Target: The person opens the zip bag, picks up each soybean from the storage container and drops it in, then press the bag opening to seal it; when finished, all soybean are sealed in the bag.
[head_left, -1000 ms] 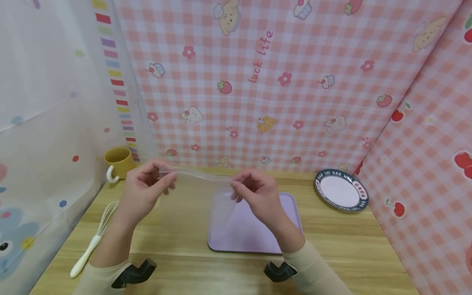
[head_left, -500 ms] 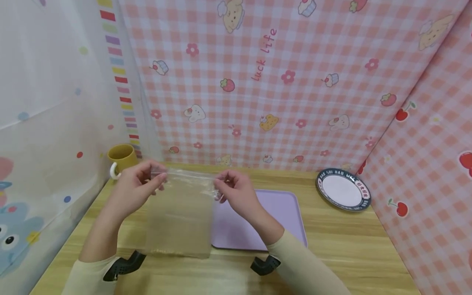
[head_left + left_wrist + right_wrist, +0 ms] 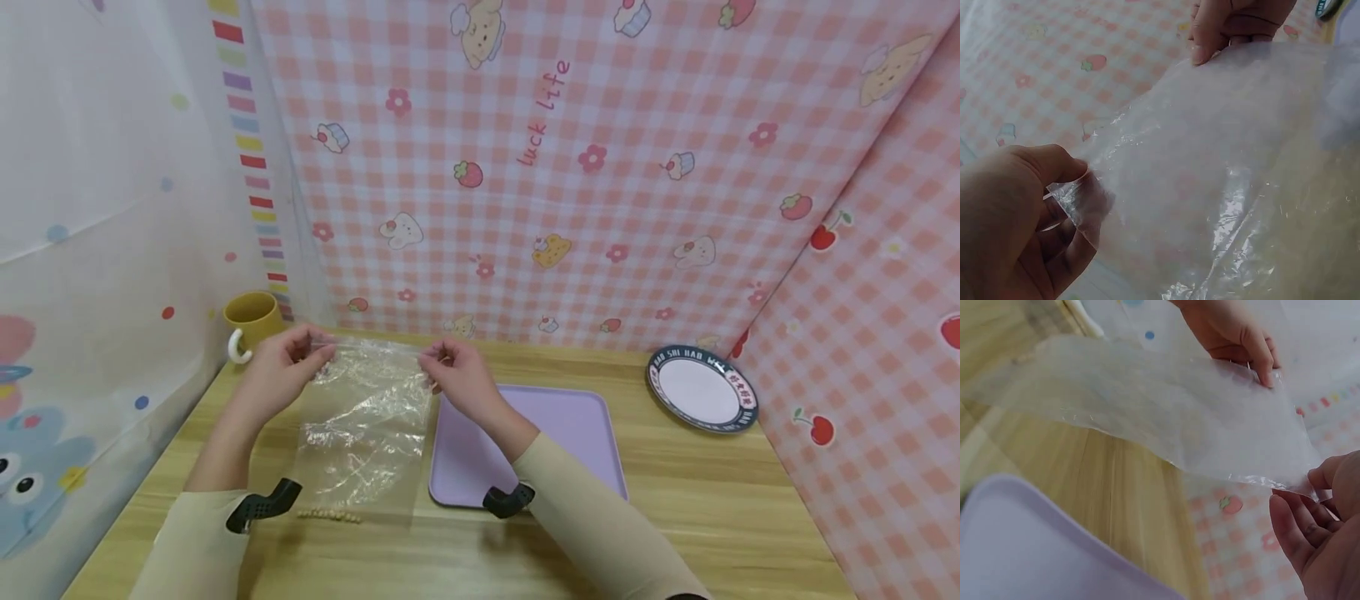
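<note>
A clear plastic bag (image 3: 367, 433) hangs flat and upright between my two hands, its top edge drawn out sideways. My left hand (image 3: 288, 362) pinches the top left corner between thumb and fingers. At the top right corner, my right hand (image 3: 461, 375) does the same, as the right wrist view shows. Glossy creases run across the plastic. A row of small beige, bean-like pieces (image 3: 330, 516) shows at the bag's lower left edge. Beside the bag lies a lilac rectangular tray (image 3: 532, 442), partly covered by my right forearm.
A yellow mug (image 3: 255, 317) with a white handle stands at the back left, behind my left hand. At the back right, a white oval plate (image 3: 701, 387) with a dark patterned rim lies on the wooden table (image 3: 697, 508). Checked cloth (image 3: 570, 208) hangs behind.
Both hands have moved left with the bag, which no longer overlaps the tray. The right hand has come nearer the left. Creases and the beige pieces now show; the whisk is hidden.
</note>
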Demonstrator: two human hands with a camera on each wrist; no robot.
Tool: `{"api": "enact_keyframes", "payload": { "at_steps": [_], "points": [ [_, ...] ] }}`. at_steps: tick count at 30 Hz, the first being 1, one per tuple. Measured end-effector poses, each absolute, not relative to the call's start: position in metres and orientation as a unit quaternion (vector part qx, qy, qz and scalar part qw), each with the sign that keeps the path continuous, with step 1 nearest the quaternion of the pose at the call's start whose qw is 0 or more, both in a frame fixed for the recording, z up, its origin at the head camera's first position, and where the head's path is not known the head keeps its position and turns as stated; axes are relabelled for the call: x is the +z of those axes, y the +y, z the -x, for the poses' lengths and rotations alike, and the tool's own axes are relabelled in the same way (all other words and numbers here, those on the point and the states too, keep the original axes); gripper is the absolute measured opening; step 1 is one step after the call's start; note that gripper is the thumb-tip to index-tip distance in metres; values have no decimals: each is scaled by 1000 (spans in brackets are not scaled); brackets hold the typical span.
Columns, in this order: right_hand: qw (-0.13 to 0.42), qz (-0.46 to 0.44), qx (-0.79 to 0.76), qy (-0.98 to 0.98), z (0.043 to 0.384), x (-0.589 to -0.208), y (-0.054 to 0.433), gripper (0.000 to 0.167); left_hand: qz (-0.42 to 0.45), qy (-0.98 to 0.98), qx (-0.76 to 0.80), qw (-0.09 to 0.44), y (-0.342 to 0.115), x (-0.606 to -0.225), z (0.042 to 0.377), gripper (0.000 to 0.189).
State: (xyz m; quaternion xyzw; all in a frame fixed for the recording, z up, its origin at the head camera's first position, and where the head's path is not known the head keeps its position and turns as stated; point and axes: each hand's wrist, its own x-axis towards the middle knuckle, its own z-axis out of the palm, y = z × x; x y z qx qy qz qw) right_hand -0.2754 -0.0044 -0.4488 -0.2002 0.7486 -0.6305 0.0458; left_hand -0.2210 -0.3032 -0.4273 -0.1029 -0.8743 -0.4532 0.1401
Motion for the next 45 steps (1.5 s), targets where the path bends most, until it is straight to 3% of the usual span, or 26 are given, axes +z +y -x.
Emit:
{"api": "enact_keyframes", "payload": {
  "at_steps": [23,33,45],
  "points": [
    [62,215,-587,778,339,-503,-20,18,74,-859,-500,80,-320,-491,290,21],
    [51,207,-543,812,349,-520,-28,20,30,-861,-504,62,-324,-519,304,13],
    [43,172,-524,833,353,-525,-30,26,31,-888,-455,68,-322,-533,315,22]
  ]
}}
